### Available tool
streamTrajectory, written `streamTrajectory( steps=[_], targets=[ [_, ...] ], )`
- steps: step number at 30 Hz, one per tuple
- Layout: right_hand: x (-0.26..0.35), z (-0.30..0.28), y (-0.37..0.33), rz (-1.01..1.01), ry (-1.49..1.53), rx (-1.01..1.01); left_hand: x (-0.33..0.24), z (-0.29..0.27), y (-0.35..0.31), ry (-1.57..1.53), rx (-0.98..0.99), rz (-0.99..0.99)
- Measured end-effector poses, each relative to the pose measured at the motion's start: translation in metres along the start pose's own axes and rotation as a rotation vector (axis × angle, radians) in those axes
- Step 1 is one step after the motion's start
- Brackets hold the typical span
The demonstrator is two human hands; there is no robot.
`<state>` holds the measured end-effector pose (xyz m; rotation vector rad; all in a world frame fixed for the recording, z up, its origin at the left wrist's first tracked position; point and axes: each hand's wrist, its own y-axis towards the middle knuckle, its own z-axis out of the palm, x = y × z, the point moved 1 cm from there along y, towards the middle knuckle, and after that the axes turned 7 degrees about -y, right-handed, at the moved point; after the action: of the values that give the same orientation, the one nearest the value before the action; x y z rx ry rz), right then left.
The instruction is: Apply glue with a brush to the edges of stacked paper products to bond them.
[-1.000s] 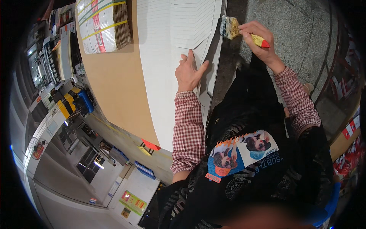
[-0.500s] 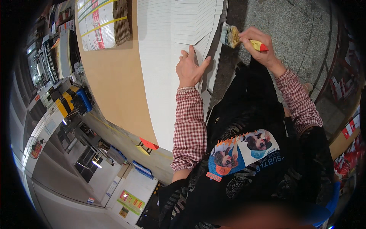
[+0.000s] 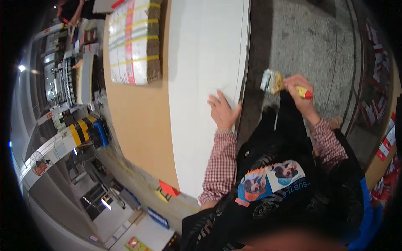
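Note:
My left hand [image 3: 222, 110] rests with fingers spread on a long white sheet [image 3: 205, 54], close to its right edge. Out over the floor, right of that sheet, my right hand [image 3: 300, 93] is closed around a paintbrush [image 3: 273, 82]. The brush has wide bristles coated in whitish stuff and a yellow handle with a red end. Its bristles point left and stay apart from the sheet. A thin dark line runs lengthwise near the sheet's right edge.
A strapped bundle of folded cardboard [image 3: 133, 44] sits on the brown board [image 3: 140, 121] left of the sheet. Grey floor [image 3: 310, 46] lies to the right, with red-and-white pieces [image 3: 372, 111] beyond. Another person's arm [image 3: 76, 16] shows at the far upper left.
The fanned, staggered edges of white sheets no longer show; a smooth white surface lies there now. The view has shifted, and both hands appear lower and further right. The brush remains in my right hand.

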<state>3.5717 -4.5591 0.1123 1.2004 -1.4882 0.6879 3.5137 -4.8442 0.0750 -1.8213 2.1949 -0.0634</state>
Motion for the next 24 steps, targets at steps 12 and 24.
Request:
streamTrajectory(
  steps=[12,24],
  targets=[
    [-0.021,-0.091,0.042,0.532,0.501,-0.334,0.003,0.021,-0.027,0.037,-0.151,-0.034],
    [-0.062,-0.198,0.242,0.444,0.631,-0.425,-0.008,-0.009,0.025,-0.216,-0.403,-0.515]
  ],
)
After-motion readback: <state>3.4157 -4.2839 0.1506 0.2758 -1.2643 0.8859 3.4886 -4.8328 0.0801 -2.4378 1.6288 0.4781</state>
